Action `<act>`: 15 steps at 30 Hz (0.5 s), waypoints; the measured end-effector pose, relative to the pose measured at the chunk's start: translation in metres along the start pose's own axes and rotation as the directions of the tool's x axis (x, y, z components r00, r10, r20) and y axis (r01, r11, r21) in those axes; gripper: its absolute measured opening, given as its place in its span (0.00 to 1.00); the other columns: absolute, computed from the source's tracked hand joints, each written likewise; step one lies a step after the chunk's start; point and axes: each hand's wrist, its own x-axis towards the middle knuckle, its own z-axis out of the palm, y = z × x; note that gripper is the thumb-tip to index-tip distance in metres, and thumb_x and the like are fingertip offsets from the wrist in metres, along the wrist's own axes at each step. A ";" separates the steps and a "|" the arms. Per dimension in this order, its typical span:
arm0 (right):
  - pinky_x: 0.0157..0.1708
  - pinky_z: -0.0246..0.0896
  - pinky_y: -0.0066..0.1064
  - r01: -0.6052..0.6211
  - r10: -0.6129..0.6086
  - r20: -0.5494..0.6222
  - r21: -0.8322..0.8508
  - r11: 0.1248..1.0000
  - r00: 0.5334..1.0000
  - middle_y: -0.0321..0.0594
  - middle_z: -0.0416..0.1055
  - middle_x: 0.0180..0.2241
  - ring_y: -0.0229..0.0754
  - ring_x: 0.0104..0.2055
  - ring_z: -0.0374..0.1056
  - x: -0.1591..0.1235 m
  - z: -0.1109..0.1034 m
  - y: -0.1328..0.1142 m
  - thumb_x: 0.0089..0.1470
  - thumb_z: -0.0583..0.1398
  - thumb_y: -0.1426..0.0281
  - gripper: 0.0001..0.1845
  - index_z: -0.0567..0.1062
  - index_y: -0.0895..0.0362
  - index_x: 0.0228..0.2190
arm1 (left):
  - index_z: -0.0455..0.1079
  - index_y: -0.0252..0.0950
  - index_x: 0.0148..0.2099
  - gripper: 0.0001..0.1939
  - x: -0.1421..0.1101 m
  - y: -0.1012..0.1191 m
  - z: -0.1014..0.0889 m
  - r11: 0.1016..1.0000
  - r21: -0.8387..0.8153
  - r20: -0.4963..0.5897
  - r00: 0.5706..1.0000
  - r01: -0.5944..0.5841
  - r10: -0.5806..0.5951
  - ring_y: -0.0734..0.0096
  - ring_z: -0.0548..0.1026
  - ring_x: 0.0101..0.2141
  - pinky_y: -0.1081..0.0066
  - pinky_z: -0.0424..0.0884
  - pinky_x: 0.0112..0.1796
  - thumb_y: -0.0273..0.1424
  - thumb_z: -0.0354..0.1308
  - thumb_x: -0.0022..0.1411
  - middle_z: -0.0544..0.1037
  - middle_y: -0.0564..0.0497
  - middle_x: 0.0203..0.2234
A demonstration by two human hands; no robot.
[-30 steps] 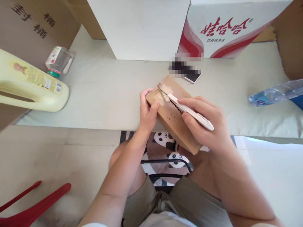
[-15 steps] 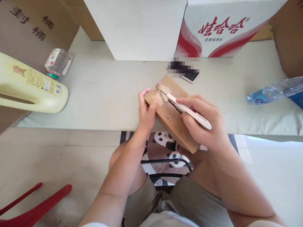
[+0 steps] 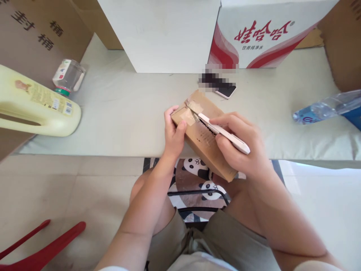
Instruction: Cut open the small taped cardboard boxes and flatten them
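A small brown cardboard box (image 3: pixel 202 141) lies tilted across the front edge of the cloth-covered table, its near end over my lap. My left hand (image 3: pixel 174 131) grips its far left end, thumb on top and fingers round the side. In my right hand (image 3: pixel 239 141) is a white utility knife (image 3: pixel 225 134), held slantwise over the box. Its thin blade points to the far left and meets the top near a patch of pale tape (image 3: pixel 188 116). Whether the blade has gone through the cardboard, I cannot tell.
Behind the box lies a phone (image 3: pixel 227 90), partly blurred. White cartons (image 3: pixel 175 41) stand at the back. A yellow jug (image 3: pixel 53 113) and a clear jar (image 3: pixel 70 77) are on the left, a water bottle (image 3: pixel 316 111) on the right. Red bars (image 3: pixel 62 239) show low on the left.
Almost nothing differs. The knife and both hands keep nearly the same place on the box; the whole view has shifted very slightly.
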 end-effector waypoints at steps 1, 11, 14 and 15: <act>0.32 0.65 0.34 -0.009 0.009 -0.012 0.002 1.000 1.000 0.38 0.75 0.35 0.39 0.30 0.69 0.000 0.000 0.000 0.52 0.57 0.76 0.15 0.77 0.54 0.40 | 0.61 0.45 0.56 0.33 0.000 0.000 0.000 1.000 0.001 0.000 1.000 -0.004 0.004 0.62 0.75 0.44 0.62 0.73 0.44 0.61 0.58 0.59 0.72 0.48 0.45; 0.31 0.64 0.35 -0.042 0.043 -0.056 0.032 0.999 0.997 0.39 0.77 0.35 0.41 0.32 0.70 0.000 0.000 0.000 0.47 0.57 0.77 0.10 0.76 0.54 0.31 | 0.60 0.45 0.57 0.33 0.000 -0.002 -0.002 0.999 0.026 0.018 1.000 -0.025 0.024 0.62 0.74 0.44 0.63 0.72 0.44 0.61 0.57 0.60 0.70 0.48 0.47; 0.32 0.65 0.36 -0.022 0.027 -0.059 0.088 0.996 0.998 0.39 0.77 0.35 0.41 0.32 0.71 0.000 -0.001 0.000 0.48 0.57 0.77 0.10 0.76 0.54 0.31 | 0.59 0.45 0.57 0.34 0.000 -0.002 -0.002 0.999 0.033 0.025 0.999 -0.025 0.025 0.63 0.73 0.44 0.63 0.72 0.44 0.61 0.56 0.60 0.70 0.48 0.47; 0.33 0.66 0.36 -0.016 0.023 -0.059 0.119 0.993 0.998 0.39 0.77 0.35 0.41 0.33 0.71 -0.001 -0.002 0.000 0.49 0.57 0.76 0.09 0.76 0.53 0.31 | 0.59 0.46 0.57 0.33 0.000 -0.002 -0.003 0.999 0.034 0.027 0.999 -0.025 0.024 0.63 0.73 0.44 0.63 0.71 0.44 0.61 0.56 0.60 0.70 0.48 0.47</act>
